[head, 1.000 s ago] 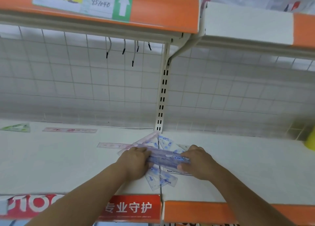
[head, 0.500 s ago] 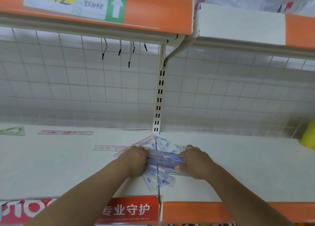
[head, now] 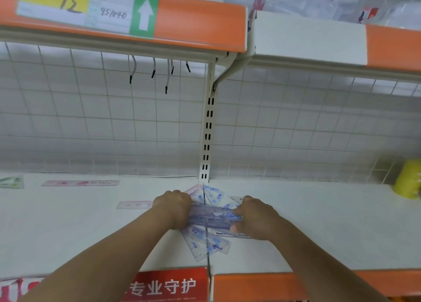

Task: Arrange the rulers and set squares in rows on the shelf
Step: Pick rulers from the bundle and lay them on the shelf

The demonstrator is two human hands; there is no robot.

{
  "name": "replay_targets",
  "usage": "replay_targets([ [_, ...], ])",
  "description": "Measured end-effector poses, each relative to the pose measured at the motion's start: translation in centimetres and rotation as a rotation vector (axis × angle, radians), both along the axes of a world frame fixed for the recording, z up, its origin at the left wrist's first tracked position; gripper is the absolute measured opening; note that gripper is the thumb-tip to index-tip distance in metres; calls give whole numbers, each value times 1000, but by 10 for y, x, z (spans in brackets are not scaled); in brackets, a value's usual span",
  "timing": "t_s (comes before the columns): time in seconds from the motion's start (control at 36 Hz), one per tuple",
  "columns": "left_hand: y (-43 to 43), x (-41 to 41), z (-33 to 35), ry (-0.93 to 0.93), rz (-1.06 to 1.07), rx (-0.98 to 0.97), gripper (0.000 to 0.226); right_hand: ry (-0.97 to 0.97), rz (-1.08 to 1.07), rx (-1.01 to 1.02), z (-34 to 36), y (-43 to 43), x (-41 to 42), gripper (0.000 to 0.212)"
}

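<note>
A bundle of clear blue-printed rulers [head: 213, 217] lies across a loose pile of set squares [head: 206, 244] at the middle of the white shelf [head: 319, 228]. My left hand [head: 174, 208] grips the bundle's left end and my right hand [head: 255, 219] grips its right end, thumb under the front edge. More set squares [head: 213, 193] fan out behind the hands. A pink ruler [head: 134, 204] lies flat just left of my left hand. Another pink ruler [head: 80, 183] and a green set square [head: 11, 182] lie at the back left.
A wire grid back panel [head: 114, 123] and a slotted upright [head: 208, 130] stand behind the pile. An upper shelf with an orange price rail [head: 200, 21] overhangs. A yellow object [head: 409, 179] sits at the far right. Hooks [head: 153, 70] hang under the upper shelf.
The view has shifted slightly. Both hands keep their hold on the ruler bundle in about the same place over the pile.
</note>
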State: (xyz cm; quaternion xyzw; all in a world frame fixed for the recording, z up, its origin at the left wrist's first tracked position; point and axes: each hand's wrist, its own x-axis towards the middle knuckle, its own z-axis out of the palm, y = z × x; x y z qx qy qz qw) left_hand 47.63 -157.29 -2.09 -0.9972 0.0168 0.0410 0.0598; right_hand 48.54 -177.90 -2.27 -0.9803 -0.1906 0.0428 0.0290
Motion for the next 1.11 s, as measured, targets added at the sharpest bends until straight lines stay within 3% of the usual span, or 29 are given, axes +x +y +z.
replay_targets([
  [0.22, 5, 1, 4, 18, 39, -65, 52, -12, 13, -34, 0, 0, 2, 40],
  [0.44, 4, -2, 10, 35, -11, -34, 30, -2, 1, -28, 2, 1, 1, 39],
  [0.72, 13, -3, 16, 6, 19, -74, 34, 14, -101, 37, 7, -2, 2, 51],
  [0.83, 17, -4, 16, 16, 32, -116, 30, 33, -135, 53, 8, -6, 2, 44],
  [0.97, 17, -4, 14, 54, 23, -164, 33, 2, -234, 104, 10, -8, 6, 9],
  [1.03, 17, -4, 13, 64, 29, -192, 32, -22, -262, 108, 11, -8, 7, 6],
  [1.11, 17, -4, 12, 44, 37, -222, 5, 43, -304, 180, 13, -9, 9, 6],
])
